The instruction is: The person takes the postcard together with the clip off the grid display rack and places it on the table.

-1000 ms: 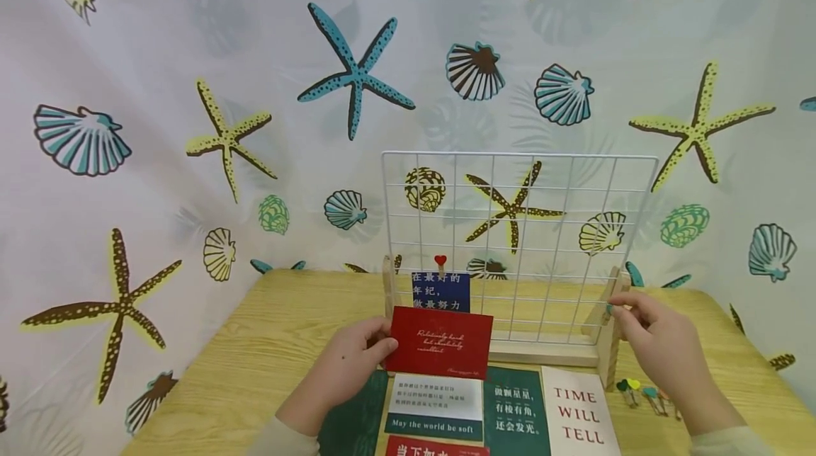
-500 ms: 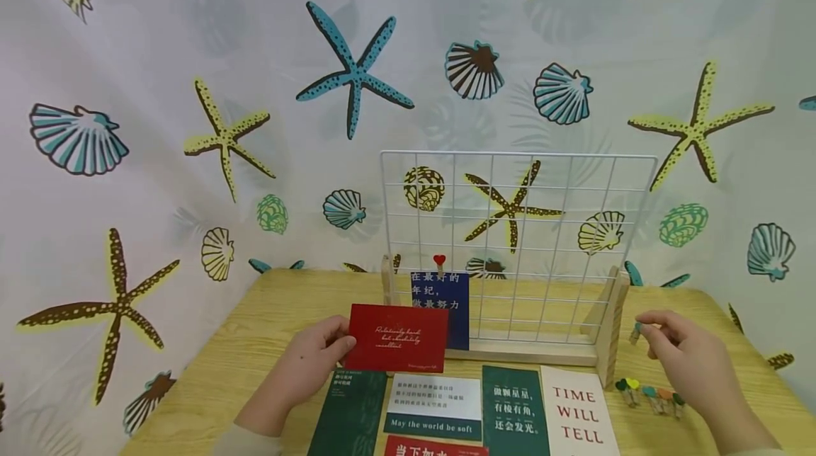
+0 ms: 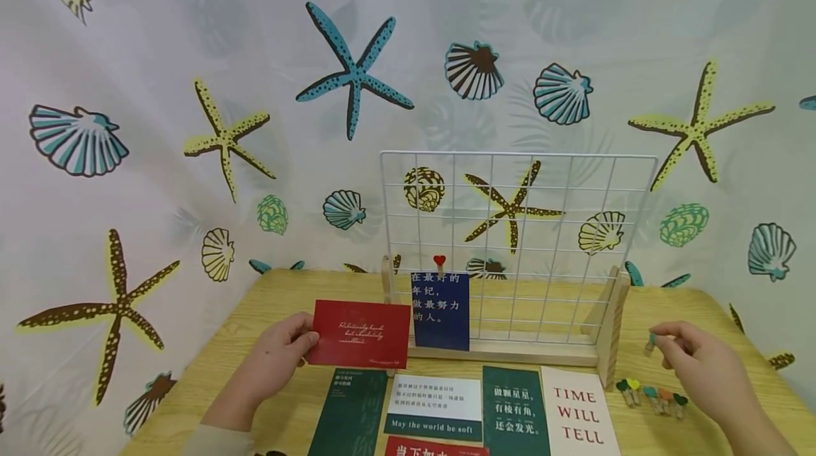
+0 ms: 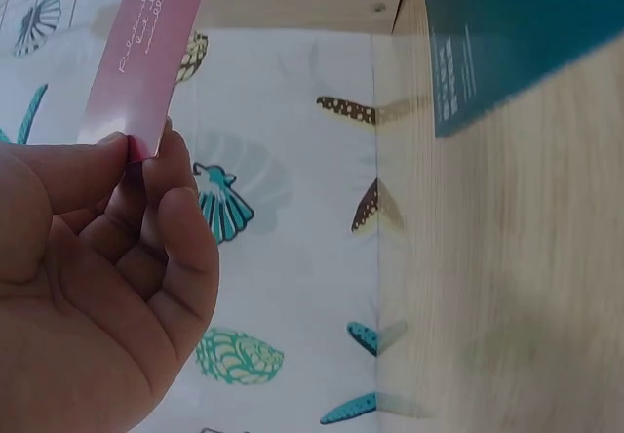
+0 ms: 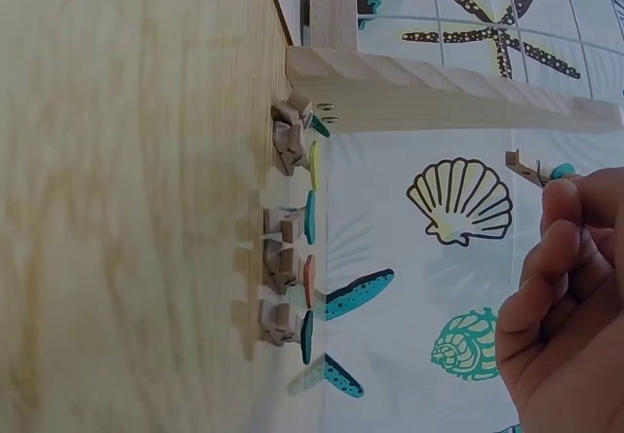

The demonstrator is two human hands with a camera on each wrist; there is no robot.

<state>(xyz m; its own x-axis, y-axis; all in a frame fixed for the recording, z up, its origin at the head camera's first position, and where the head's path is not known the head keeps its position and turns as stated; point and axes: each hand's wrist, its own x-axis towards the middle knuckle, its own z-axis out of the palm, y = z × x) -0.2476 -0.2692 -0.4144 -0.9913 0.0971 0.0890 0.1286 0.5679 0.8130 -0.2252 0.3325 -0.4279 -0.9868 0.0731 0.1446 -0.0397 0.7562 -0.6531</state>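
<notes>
My left hand (image 3: 277, 353) pinches the left edge of a red card (image 3: 360, 343) between thumb and fingers, its white script facing me. That card (image 4: 146, 53) also shows in the left wrist view, seen at a slant. Off to the right, my right hand (image 3: 701, 364) pinches a small wooden clothespin (image 5: 527, 169) with a teal top. Between the hands stands a white wire grid (image 3: 523, 229) on a wooden base (image 3: 529, 353). A blue card (image 3: 441, 321) hangs low on its left side, under a clothespin with a red heart (image 3: 439, 260).
Several cards lie before the stand, among them a dark green card (image 3: 350, 406), a white-and-green card (image 3: 435, 406) and a cream card (image 3: 580, 410). Several heart-topped clothespins (image 3: 663, 399) lie right of these. A patterned curtain (image 3: 268, 52) hangs behind the table (image 3: 268, 293).
My left hand has carried the red card leftward, uncovering the blue card and the dark green card. My right hand has moved right and slightly down, away from the stand, still holding the clothespin.
</notes>
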